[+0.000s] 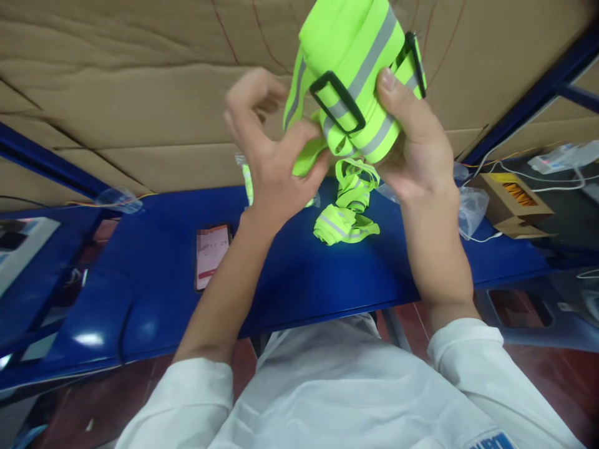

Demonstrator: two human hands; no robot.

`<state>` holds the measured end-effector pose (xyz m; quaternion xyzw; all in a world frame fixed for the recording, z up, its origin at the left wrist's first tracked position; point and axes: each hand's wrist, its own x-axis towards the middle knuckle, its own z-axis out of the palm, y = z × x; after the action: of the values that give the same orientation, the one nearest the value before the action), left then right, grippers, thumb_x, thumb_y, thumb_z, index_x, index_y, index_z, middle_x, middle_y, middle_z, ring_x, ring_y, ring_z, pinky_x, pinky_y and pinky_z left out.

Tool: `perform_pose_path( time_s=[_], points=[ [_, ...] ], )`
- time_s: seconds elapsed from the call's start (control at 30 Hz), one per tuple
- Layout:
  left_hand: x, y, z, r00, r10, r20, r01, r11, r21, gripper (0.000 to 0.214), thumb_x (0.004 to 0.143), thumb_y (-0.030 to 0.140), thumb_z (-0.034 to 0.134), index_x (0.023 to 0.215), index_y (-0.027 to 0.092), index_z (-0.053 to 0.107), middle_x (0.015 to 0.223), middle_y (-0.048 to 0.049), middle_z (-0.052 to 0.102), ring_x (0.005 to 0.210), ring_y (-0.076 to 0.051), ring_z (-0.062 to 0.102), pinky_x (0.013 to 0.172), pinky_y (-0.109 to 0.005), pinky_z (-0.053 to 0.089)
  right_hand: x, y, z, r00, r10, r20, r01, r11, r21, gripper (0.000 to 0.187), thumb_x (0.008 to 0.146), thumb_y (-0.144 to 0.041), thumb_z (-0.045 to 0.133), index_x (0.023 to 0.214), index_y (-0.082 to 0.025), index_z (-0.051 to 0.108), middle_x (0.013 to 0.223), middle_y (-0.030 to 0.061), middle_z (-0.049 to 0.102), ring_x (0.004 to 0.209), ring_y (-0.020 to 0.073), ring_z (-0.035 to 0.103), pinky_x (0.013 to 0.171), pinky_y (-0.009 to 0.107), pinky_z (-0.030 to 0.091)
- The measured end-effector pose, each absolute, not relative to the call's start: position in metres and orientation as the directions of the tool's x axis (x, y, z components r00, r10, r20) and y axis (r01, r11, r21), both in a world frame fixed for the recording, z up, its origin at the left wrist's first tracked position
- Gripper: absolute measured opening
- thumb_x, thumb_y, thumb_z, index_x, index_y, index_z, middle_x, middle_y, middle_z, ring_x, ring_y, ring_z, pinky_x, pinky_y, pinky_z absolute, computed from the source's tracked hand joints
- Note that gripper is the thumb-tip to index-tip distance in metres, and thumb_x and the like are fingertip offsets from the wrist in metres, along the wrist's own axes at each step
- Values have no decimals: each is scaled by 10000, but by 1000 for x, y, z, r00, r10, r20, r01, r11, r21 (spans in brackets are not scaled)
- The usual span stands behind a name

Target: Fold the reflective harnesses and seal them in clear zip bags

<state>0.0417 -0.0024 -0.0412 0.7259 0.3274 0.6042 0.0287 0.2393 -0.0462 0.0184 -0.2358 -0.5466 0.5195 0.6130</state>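
My right hand [421, 149] is closed around a folded bundle of neon-yellow reflective strap [346, 47] with grey stripes, its thumb pressed on the front. One black slide buckle [349, 101] shows on the bundle's face, and another black buckle [416, 65] sits at its right side. My left hand [276, 156] pinches a hanging part of the same strap between thumb and forefinger; its other fingers are curled and slightly blurred. Below the hands, a rolled strap [333, 224] and a looser coil of strap [353, 193] lie on the blue table [299, 280].
A phone [213, 255] lies on the table at left, near my forearm. Behind my left hand is a partly hidden strap in clear plastic [248, 181]. An open cardboard box [510, 202], a plastic bag [472, 212] and white cables are at right. Cardboard [140, 112] stands behind the table.
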Motion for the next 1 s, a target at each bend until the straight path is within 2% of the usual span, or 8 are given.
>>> perform_pose_path(
  time_s=[0.13, 0.2, 0.3, 0.4, 0.5, 0.63, 0.77, 1.0],
  points=[
    [57, 36, -46, -14, 97, 995, 214, -972, 97, 1340, 562, 1008, 924, 1589, 365, 353, 1813, -37, 187, 1760, -381, 89, 1498, -483, 88, 238, -50, 20, -175, 915, 364, -300, 302, -905, 288, 935, -510, 775, 1179, -367, 822, 1154, 25, 833, 1341, 330, 743, 1126, 463, 677],
    [62, 45, -49, -10, 262, 965, 137, -956, 261, 1466, 536, 1050, 888, 1656, 409, 192, 1836, -37, 202, 1784, -365, 51, 1485, -473, 151, 239, -50, 20, -203, 919, 339, -272, 280, -921, 254, 945, -496, 750, 1152, -368, 824, 1079, 26, 830, 1300, 317, 758, 1107, 441, 684],
    [58, 39, -56, 161, 554, 817, 145, -832, 535, 1230, 656, 989, 878, 1621, 440, 348, 1737, -60, 440, 1721, -386, 287, 1421, -524, 311, 238, -49, 20, -215, 909, 358, -296, 289, -911, 162, 912, -451, 800, 1024, -334, 798, 1071, 24, 826, 1256, 300, 777, 1077, 394, 694],
    [47, 29, -64, 250, 594, 765, 240, -803, 545, 785, 848, 965, 717, 1332, 358, 601, 1384, -121, 681, 1413, -412, 602, 1273, -617, 459, 235, -46, 18, -156, 886, 436, -396, 349, -849, 99, 946, -342, 803, 960, -258, 752, 1120, 37, 823, 1195, 281, 799, 1078, 395, 695],
    [41, 27, -65, 234, 614, 754, 355, -776, 522, 622, 944, 934, 562, 1019, 317, 592, 1151, -135, 690, 1197, -415, 658, 1160, -655, 488, 232, -41, 13, -57, 877, 478, -419, 414, -808, 51, 972, -209, 766, 1000, -250, 752, 1106, 4, 827, 1116, 240, 814, 1074, 376, 694],
    [41, 16, -52, 221, 713, 665, 421, -685, 595, 330, 969, 616, 724, 941, 312, 599, 1124, -135, 708, 1208, -416, 664, 1165, -608, 480, 234, -29, 5, -19, 872, 489, -314, 459, -831, 104, 941, -233, 839, 996, -302, 783, 1103, -40, 823, 1110, 240, 810, 1043, 372, 703],
    [48, -4, -41, 272, 765, 584, 225, -640, 734, 162, 1009, 444, 723, 961, 290, 712, 1159, -96, 771, 1245, -364, 708, 1209, -547, 518, 238, -27, 3, 31, 821, 571, -112, 570, -814, 169, 919, -283, 898, 1024, -317, 769, 1103, -64, 807, 1148, 227, 784, 1081, 356, 679],
    [51, -7, -38, 409, 897, 170, -206, -91, 974, 209, 916, 363, 888, 975, 243, 728, 920, -66, 763, 1066, -337, 809, 1007, -535, 696, 246, -14, -9, -55, 746, 663, 276, 650, -708, 269, 924, -485, 830, 1176, -478, 736, 1374, -126, 764, 1433, 253, 664, 1309, 370, 525]
  ],
)
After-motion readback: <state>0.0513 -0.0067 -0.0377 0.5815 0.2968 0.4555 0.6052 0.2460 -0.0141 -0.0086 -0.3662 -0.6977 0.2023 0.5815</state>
